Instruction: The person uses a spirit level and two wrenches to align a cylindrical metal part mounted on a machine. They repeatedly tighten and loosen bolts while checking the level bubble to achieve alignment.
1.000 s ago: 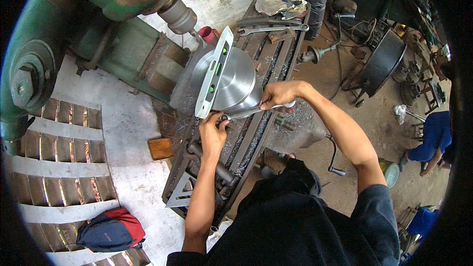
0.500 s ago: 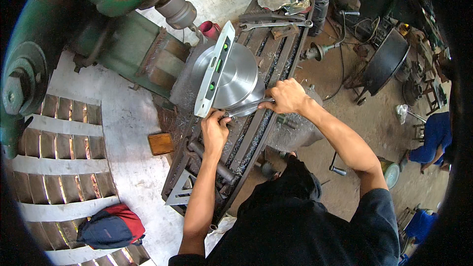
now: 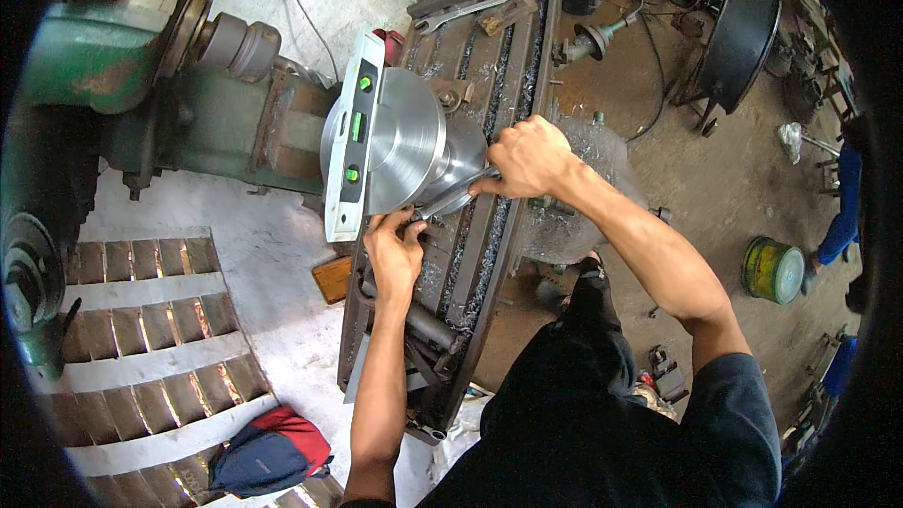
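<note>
My right hand (image 3: 531,160) is closed around the handle end of a long steel wrench (image 3: 458,196). My left hand (image 3: 393,249) pinches the wrench's other end, low beside a round base under a shiny metal disc (image 3: 406,141). What the wrench's head sits on is hidden by my fingers. Across the disc's left part rests a white spirit level (image 3: 354,146) with several green vials. The disc stands on a slotted machine table (image 3: 467,259) strewn with metal shavings.
A green machine head with its chuck (image 3: 246,49) juts in from the upper left. On the table's far end lie a large spanner (image 3: 489,5) and a wooden block (image 3: 509,15). A red and navy bag (image 3: 273,452) lies lower left; a yellow-green bucket (image 3: 773,270) stands right.
The view has shifted, so the machine parts sit elsewhere in the picture. The wrench slants more steeply, its right-hand end farther from me. Both hands keep their hold; the level remains on the disc.
</note>
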Demonstrator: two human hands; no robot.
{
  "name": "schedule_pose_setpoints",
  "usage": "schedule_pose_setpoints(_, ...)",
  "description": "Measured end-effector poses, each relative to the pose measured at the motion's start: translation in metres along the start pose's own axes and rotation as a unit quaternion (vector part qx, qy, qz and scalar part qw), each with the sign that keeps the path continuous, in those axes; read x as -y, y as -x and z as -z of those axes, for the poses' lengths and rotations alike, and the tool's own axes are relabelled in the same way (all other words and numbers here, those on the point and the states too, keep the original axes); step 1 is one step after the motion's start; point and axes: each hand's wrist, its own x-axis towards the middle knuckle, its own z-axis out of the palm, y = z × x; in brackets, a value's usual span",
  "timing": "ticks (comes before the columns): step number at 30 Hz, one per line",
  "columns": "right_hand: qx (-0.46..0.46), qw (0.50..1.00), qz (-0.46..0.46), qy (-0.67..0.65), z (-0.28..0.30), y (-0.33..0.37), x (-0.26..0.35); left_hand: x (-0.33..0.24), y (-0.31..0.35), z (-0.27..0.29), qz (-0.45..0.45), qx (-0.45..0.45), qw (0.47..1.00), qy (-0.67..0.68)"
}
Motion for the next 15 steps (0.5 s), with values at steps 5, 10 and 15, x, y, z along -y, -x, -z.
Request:
schedule_pose_setpoints(5,0.037,0.999,-0.020,-0.019,0.005,-0.002,0.001,-0.002,0.000,0.002,-0.083,-0.003,0.992,-0.094)
schedule_pose_setpoints(10,0.041,0.998,-0.034,-0.034,0.003,-0.002,0.003,0.003,-0.001,0.000,-0.062,-0.008,0.997,-0.054)
schedule_pose_setpoints(15,0.004,0.999,-0.035,-0.027,0.000,0.000,0.005,0.009,-0.002,-0.002,-0.101,0.000,0.993,-0.067)
